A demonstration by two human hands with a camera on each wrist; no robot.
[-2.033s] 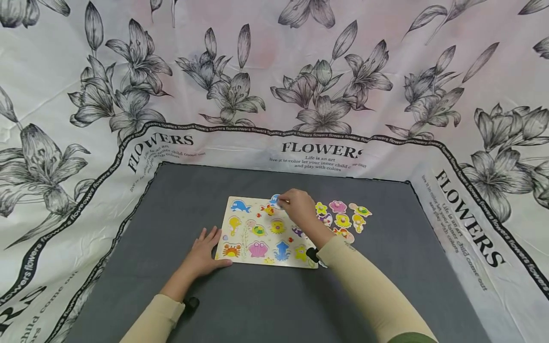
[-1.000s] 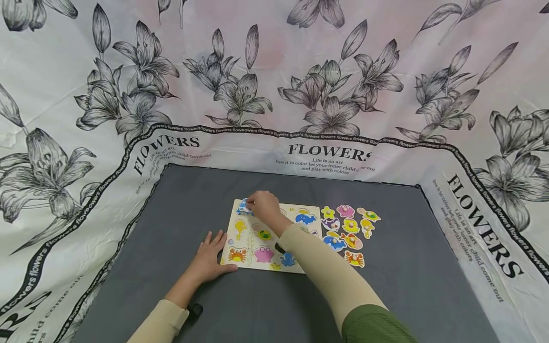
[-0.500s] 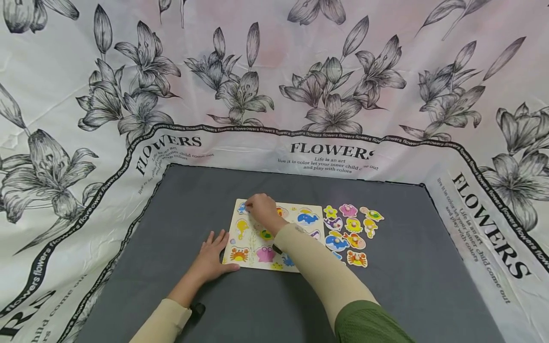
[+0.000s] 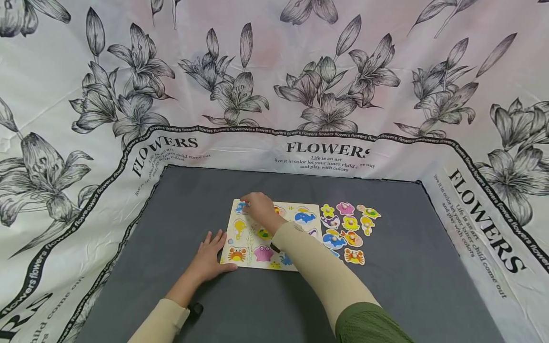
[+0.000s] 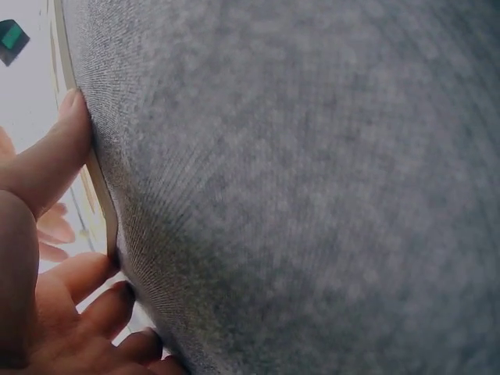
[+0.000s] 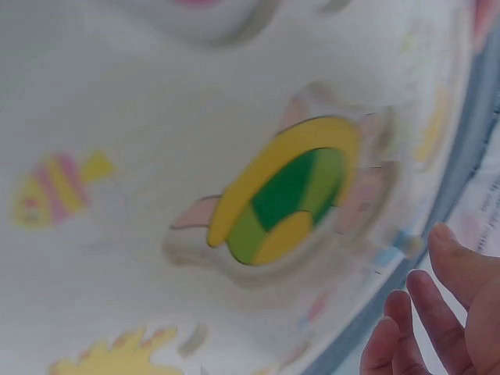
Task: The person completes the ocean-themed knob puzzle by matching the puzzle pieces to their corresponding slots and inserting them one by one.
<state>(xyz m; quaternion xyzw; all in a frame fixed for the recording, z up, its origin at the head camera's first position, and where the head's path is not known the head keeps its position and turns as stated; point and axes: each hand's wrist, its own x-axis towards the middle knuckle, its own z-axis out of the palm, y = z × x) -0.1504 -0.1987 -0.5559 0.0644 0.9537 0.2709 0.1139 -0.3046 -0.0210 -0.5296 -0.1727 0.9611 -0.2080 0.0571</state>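
Observation:
A wooden peg puzzle board with sea-animal pictures lies on the grey table. My left hand, fingers spread, rests at its left side and near corner; in the left wrist view the thumb touches its edge. My right hand is over the board's far left corner, beside a blue dolphin piece at the dolphin picture. In the right wrist view, that piece's small knob shows just beyond the thumb and forefinger, which stand apart. Whether the piece sits flush in its recess, I cannot tell.
Several loose knobbed pieces lie right of the board, among them a crab, a whale, a pink one and a turtle. My right forearm covers part of the board. A flower-print cloth surrounds the table.
My right hand has carried the blue dolphin piece leftward across the board to its far left corner; its fingers have since parted from the knob. The left hand has stayed in place.

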